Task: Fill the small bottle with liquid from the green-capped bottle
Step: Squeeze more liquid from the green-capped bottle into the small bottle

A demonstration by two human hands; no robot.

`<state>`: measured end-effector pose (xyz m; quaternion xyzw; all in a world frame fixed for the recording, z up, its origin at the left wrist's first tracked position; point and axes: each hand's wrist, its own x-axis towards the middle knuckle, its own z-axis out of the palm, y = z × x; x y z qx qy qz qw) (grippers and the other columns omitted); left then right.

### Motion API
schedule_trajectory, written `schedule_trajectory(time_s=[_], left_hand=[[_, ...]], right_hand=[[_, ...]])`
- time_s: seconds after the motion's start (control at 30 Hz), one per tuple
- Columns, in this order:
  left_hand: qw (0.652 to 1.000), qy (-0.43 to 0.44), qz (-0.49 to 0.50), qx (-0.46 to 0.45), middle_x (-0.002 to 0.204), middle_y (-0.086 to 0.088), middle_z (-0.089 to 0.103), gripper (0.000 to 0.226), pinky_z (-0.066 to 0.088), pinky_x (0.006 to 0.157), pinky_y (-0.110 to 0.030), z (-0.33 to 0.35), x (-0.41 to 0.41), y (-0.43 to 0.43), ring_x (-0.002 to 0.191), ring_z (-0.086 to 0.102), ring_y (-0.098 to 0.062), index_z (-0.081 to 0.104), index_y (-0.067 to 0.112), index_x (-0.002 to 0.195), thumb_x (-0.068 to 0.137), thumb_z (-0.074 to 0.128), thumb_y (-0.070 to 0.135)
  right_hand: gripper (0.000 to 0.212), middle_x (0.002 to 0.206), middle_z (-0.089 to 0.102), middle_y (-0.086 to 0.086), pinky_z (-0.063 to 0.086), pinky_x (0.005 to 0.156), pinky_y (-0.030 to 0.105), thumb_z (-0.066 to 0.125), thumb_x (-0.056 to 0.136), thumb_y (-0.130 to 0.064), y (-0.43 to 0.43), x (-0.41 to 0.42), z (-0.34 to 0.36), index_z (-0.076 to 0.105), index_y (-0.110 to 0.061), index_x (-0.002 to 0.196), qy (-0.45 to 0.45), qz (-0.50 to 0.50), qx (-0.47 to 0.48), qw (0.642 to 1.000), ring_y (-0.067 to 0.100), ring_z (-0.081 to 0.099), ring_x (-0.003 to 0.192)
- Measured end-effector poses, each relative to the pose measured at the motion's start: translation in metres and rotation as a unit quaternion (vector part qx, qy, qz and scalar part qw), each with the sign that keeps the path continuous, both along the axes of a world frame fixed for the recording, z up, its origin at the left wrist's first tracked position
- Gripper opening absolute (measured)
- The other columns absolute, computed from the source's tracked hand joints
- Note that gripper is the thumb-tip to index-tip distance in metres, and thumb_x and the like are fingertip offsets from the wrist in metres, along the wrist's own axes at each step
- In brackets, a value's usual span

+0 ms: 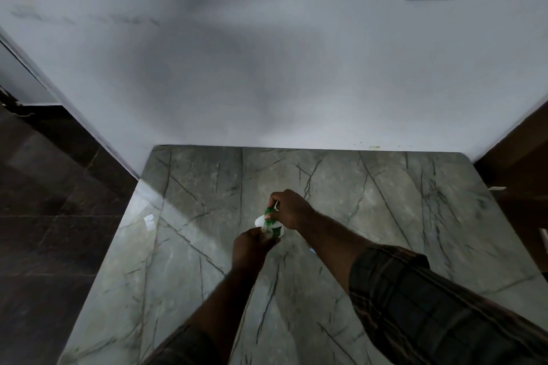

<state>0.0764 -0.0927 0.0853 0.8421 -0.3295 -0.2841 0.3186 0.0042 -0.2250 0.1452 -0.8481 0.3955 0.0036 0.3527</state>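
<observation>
above, right hand [289, 210] grasping the tilted green-capped bottle [269, 213]; left hand [252, 246] grasping the small bottle [268, 232] over the marble table [415, 201].

Both forearms are bare from the wrist up, each ending in a dark plaid sleeve pushed back toward the elbow: the right sleeve [439, 305] shows brown and dark blue checks with thin lighter lines, the left sleeve [181, 347] a similar dim check.
</observation>
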Motion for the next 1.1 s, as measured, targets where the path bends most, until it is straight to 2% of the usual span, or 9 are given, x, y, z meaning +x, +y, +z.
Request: schedule_trajectory(time_s=[0.1,0.23,0.47,0.73,0.93,1.1], left_hand=[[1.000,0.012,0.011,-0.006,0.067,0.014,0.063,0.026,0.037,0.051,-0.008,0.001,-0.002,-0.001,0.061,0.058,0.004,0.073,0.019,0.095,0.079,0.077,0.039],[1.000,0.003,-0.003,0.010,0.072,0.011,0.064,0.029,0.039,0.053,-0.013,-0.001,-0.001,-0.001,0.063,0.058,0.001,0.073,0.017,0.098,0.079,0.077,0.038],[1.000,0.012,0.005,0.009,0.075,0.011,0.066,0.028,0.039,0.055,-0.013,-0.002,-0.002,-0.001,0.065,0.059,0.000,0.074,0.019,0.099,0.079,0.077,0.038],[1.000,0.009,0.004,0.016,0.073,0.013,0.065,0.028,0.039,0.055,-0.013,-0.004,-0.001,-0.001,0.065,0.059,0.001,0.074,0.020,0.098,0.078,0.077,0.039],[1.000,0.018,0.015,0.003,0.067,0.015,0.063,0.025,0.036,0.050,-0.008,0.003,-0.001,-0.005,0.062,0.058,0.004,0.074,0.022,0.092,0.076,0.078,0.041],[1.000,0.000,-0.004,0.011,0.078,0.010,0.068,0.029,0.047,0.063,-0.017,-0.002,0.003,-0.003,0.071,0.063,-0.003,0.074,0.020,0.097,0.077,0.077,0.041]], right_hand=[[0.026,0.112,0.058,0.008,0.050,0.090,0.036,0.078,0.080,-0.029,-0.002,0.000,0.003,0.068,-0.017,0.101,-0.004,-0.006,0.004,1.000,0.023,0.058,0.103],[0.025,0.111,0.060,0.008,0.050,0.091,0.040,0.077,0.081,-0.031,0.003,-0.002,-0.002,0.065,-0.019,0.099,0.001,-0.008,0.001,1.000,0.024,0.059,0.102],[0.026,0.110,0.059,0.008,0.051,0.090,0.040,0.078,0.080,-0.033,0.000,-0.001,0.005,0.066,-0.020,0.098,0.012,0.006,0.008,1.000,0.024,0.059,0.101],[0.025,0.110,0.058,0.007,0.050,0.092,0.043,0.075,0.082,-0.035,0.004,-0.004,-0.005,0.063,-0.021,0.098,0.005,-0.004,-0.003,1.000,0.024,0.058,0.102],[0.026,0.111,0.056,0.007,0.050,0.091,0.040,0.077,0.081,-0.034,-0.004,-0.001,0.003,0.064,-0.022,0.099,0.011,0.002,0.007,1.000,0.023,0.058,0.102],[0.021,0.103,0.053,0.001,0.050,0.092,0.041,0.075,0.081,-0.036,0.000,-0.003,-0.007,0.063,-0.026,0.095,0.009,-0.007,-0.001,1.000,0.022,0.059,0.101]])
